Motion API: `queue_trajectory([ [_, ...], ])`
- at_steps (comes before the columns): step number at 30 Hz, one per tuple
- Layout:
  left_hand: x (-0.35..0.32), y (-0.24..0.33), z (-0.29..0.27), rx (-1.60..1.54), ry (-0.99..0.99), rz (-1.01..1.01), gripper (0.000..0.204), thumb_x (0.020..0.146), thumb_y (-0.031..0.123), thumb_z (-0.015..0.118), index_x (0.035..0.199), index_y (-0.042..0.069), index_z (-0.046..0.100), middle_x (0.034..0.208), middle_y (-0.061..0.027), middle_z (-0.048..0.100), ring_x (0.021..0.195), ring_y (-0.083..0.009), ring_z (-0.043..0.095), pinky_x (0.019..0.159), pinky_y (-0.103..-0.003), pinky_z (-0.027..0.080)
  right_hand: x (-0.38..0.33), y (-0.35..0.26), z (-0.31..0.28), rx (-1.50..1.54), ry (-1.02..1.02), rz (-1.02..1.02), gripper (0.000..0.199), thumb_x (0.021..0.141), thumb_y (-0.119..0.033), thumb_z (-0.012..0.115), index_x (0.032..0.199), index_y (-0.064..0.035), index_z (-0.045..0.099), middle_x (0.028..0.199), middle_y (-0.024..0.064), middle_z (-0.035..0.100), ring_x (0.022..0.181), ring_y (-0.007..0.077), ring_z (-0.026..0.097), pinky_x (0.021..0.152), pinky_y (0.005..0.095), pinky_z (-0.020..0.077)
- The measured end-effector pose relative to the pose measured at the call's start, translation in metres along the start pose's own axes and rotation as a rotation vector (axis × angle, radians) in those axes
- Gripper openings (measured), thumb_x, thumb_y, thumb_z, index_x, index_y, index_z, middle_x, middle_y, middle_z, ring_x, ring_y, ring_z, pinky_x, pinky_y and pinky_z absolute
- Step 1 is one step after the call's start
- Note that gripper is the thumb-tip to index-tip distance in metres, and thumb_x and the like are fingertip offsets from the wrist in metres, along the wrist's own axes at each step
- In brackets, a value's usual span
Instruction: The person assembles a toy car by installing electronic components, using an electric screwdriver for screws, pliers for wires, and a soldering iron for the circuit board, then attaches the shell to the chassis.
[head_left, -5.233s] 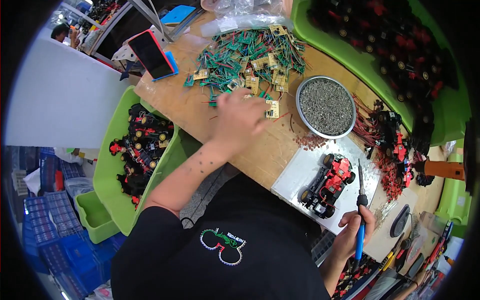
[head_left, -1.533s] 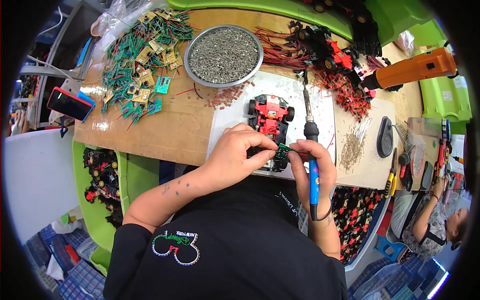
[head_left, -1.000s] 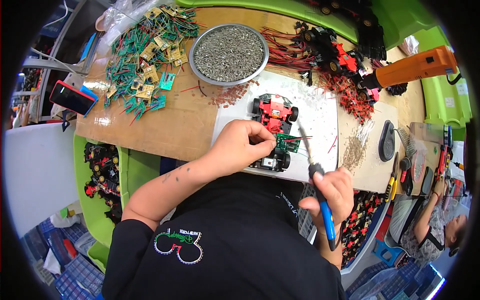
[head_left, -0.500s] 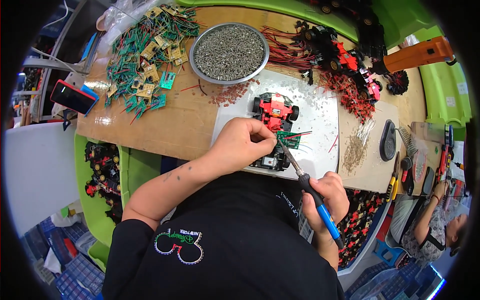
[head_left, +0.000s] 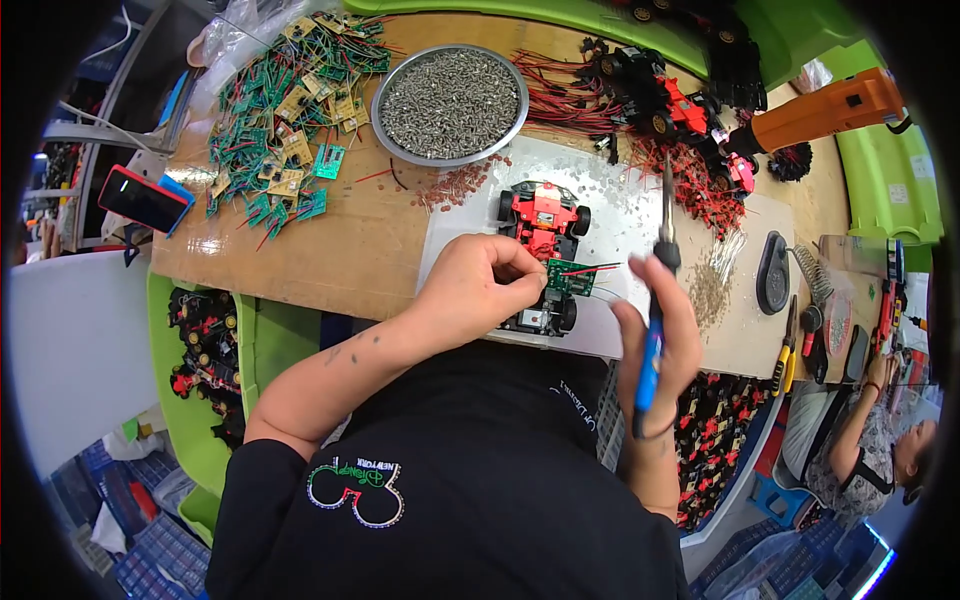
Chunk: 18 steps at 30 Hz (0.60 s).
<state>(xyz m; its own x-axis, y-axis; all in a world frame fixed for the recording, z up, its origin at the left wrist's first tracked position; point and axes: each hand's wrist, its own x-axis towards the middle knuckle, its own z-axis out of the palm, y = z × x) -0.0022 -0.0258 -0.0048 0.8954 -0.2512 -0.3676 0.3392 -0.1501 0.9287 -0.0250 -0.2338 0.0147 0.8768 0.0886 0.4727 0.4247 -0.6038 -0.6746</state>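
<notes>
A red toy car chassis [head_left: 540, 222] lies on a white mat [head_left: 640, 215] on the wooden bench. My left hand [head_left: 478, 290] pinches a small green circuit board [head_left: 572, 277] with red wires at the car's near end. My right hand [head_left: 660, 330] grips a blue-handled soldering iron [head_left: 657, 300] upright, its tip pointing away from me, just right of the board and clear of it.
A round metal bowl of screws [head_left: 450, 90] sits beyond the car. A heap of green circuit boards [head_left: 285, 110] lies far left, red-wired parts and toy cars [head_left: 670, 100] far right, an orange tool [head_left: 820, 110], a phone [head_left: 143, 198]. Another person [head_left: 870, 440] sits lower right.
My left hand left the board heap and now holds a green board on the car. My right hand has swung the soldering iron from slanted at the board to upright.
</notes>
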Motion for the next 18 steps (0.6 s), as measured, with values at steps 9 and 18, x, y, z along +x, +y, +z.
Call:
queue_trajectory([
  [9,-0.001,-0.001,-0.007,0.217,0.017,0.311,0.013,0.088,0.007,0.070,0.095,-0.004,0.070,0.083,-0.0046,0.069,0.074,-0.0080,0.064,0.066,-0.023,0.050,0.001,-0.005,0.017,0.273,-0.080,0.258,0.034,0.083,0.006,0.072,0.115,-0.0032,0.065,0.090,0.0078,0.070,0.081,0.0128,0.066,0.074,0.0249,0.0521],
  [18,0.000,-0.001,-0.008,-0.054,-0.073,0.063,0.013,0.092,0.003,0.065,0.102,-0.006,0.067,0.092,-0.0051,0.067,0.084,-0.0082,0.064,0.072,-0.022,0.052,0.002,-0.004,0.018,0.269,-0.103,0.293,0.032,0.083,0.004,0.072,0.114,-0.0025,0.066,0.091,0.0084,0.070,0.083,0.0132,0.067,0.075,0.0250,0.0525],
])
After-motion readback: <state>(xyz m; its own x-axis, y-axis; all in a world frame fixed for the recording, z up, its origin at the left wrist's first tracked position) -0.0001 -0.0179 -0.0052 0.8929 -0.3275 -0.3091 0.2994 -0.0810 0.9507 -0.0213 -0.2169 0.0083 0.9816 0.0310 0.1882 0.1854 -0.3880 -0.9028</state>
